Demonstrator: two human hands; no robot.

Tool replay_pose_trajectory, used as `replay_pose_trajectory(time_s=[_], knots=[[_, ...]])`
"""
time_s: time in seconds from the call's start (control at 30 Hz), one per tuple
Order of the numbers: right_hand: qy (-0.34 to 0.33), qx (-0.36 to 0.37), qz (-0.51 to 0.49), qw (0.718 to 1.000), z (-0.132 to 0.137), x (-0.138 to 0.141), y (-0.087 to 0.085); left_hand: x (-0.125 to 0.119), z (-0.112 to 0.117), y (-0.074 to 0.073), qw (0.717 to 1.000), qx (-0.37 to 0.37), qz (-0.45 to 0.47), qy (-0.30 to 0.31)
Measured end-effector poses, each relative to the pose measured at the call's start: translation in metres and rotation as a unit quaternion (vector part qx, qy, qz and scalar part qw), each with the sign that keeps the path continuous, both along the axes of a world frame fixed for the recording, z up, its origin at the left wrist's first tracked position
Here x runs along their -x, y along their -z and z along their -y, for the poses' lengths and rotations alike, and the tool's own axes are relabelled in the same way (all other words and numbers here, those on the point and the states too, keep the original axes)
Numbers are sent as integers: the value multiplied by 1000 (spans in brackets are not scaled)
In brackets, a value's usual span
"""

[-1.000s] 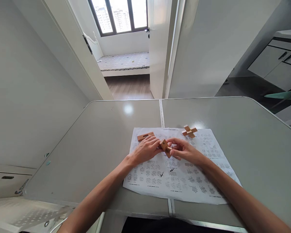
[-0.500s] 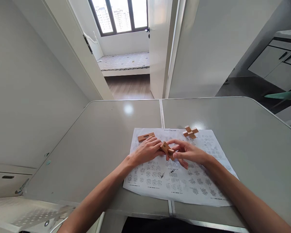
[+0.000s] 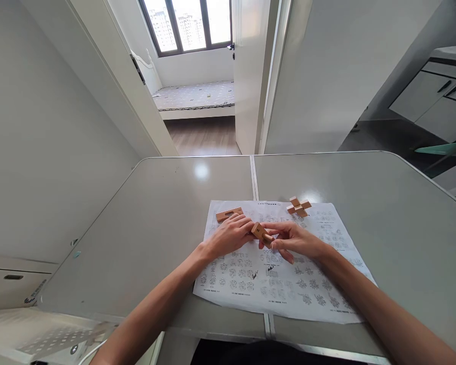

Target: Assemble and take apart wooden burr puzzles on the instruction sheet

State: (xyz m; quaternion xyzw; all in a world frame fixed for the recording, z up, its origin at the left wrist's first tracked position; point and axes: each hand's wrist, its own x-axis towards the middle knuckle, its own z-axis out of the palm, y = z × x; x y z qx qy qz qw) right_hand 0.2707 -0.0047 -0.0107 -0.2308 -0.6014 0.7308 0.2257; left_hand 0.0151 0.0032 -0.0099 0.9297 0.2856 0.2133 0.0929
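Note:
My left hand (image 3: 230, 235) and my right hand (image 3: 294, 239) meet over a printed paper sheet (image 3: 281, 284) and both pinch a small wooden puzzle block (image 3: 260, 232) between their fingertips. The block shows a dark mark on its upper face. A flat wooden piece with a slot (image 3: 229, 214) lies on the sheet just beyond my left hand. A cross-shaped wooden assembly (image 3: 298, 207) rests at the sheet's far right part, apart from my right hand.
The sheet lies on a grey table (image 3: 155, 223) with a seam down its middle. Beyond the far edge an open doorway (image 3: 201, 101) leads to a room with a window. Cabinets (image 3: 433, 101) stand at the right.
The block has been turned slightly between my fingers, and my right hand's fingers have shifted and spread a little beneath it. The pieces on the sheet have not moved.

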Motion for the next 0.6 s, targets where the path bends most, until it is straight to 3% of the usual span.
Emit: replay_pose_trajectory(time_s=[0.4, 0.6], knots=[[-4, -27, 5, 1000, 1, -1, -4, -1, 1, -2, 1000, -5, 0, 9], [-61, -5, -23, 998, -2, -2, 2, -1, 0, -1, 1000, -10, -14, 26]])
